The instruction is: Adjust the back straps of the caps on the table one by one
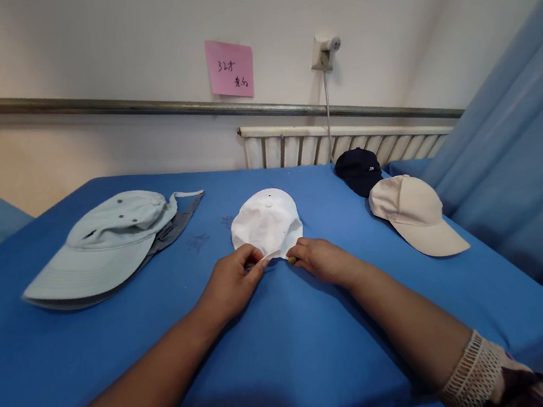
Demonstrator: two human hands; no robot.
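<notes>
A white cap (pixel 267 223) lies in the middle of the blue-covered table (pixel 283 357), its back facing me. My left hand (pixel 232 282) pinches the cap's white strap at the near edge. From the other side, my right hand (pixel 320 260) pinches the same near edge. Both sets of fingers are closed on the cap's strap area, almost touching each other.
A wide-brimmed pale blue hat (pixel 105 243) with a neck flap lies at the left. A beige cap (pixel 414 214) and a dark navy cap (pixel 358 170) sit at the right rear. Behind are a radiator (pixel 344 143), a wall rail and a pink note (pixel 230 68). Blue curtain hangs at right.
</notes>
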